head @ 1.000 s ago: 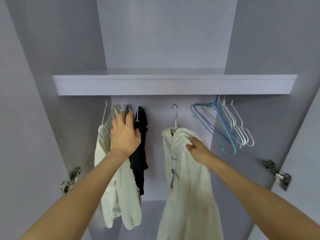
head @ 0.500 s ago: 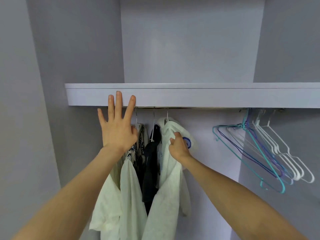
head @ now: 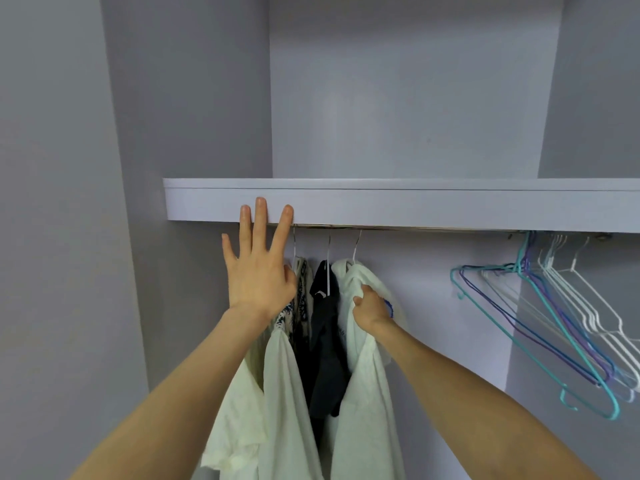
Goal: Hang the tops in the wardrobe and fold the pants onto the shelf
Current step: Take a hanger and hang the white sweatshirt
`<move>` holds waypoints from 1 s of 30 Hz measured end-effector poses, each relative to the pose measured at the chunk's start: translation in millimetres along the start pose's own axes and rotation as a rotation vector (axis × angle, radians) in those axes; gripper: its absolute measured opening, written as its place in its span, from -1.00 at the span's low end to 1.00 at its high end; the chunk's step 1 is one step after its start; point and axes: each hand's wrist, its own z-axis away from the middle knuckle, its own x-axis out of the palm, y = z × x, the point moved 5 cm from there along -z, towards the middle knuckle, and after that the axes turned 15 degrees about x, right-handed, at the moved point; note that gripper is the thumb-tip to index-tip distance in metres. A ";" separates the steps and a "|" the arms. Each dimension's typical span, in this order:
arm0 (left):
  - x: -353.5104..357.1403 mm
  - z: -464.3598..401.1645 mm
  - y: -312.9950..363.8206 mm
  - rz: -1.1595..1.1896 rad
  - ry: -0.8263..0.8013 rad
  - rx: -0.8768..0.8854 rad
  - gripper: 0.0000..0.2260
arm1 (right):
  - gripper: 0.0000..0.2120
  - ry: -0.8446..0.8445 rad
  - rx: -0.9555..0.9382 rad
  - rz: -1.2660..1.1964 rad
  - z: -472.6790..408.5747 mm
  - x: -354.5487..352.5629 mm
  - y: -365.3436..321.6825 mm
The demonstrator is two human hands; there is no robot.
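Note:
Several tops hang close together from the rail under the shelf (head: 398,206): cream tops (head: 280,393) at the left, a patterned one (head: 301,299), a black one (head: 325,341), and a white top (head: 367,393) on the right. My right hand (head: 370,308) grips the white top near its shoulder. My left hand (head: 258,268) is raised with straight, spread fingers in front of the cream tops, fingertips overlapping the shelf's front edge. It holds nothing.
A bunch of bare hangers (head: 561,327), teal, purple and white, hangs at the right end of the rail. The wardrobe's side wall (head: 131,237) stands close on the left. A gap of bare rail lies between the white top and the hangers.
The white top has slid left against the black one with my right hand on it. My left hand let go of the left tops and opened flat, then held still.

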 end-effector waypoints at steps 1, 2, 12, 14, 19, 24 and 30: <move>-2.8 1.7 0.7 0.018 -0.017 -0.005 -0.18 | -0.51 -0.025 0.002 0.016 2.9 -2.2 0.0; -6.1 4.6 2.2 0.041 -0.038 -0.010 -0.21 | -0.50 -0.045 0.005 0.034 6.1 -5.3 0.7; -45.8 109.2 13.7 0.253 -0.287 -0.265 -0.44 | -0.63 0.152 -0.280 0.160 142.0 -32.7 18.3; -61.4 144.1 20.9 0.330 -0.306 -0.349 -0.49 | -0.69 -0.070 -0.264 0.040 172.9 -19.7 24.8; -109.2 249.3 38.7 0.374 -0.320 -0.562 -0.59 | -0.77 -0.501 -0.273 -0.029 248.2 47.9 38.8; -183.7 370.5 52.5 0.185 -0.318 -0.930 -0.66 | -0.75 -0.866 -0.401 0.037 342.7 126.8 47.5; -321.4 507.5 118.8 -0.102 -0.209 -1.370 -0.70 | -0.75 -1.310 -0.609 0.162 514.9 183.2 54.5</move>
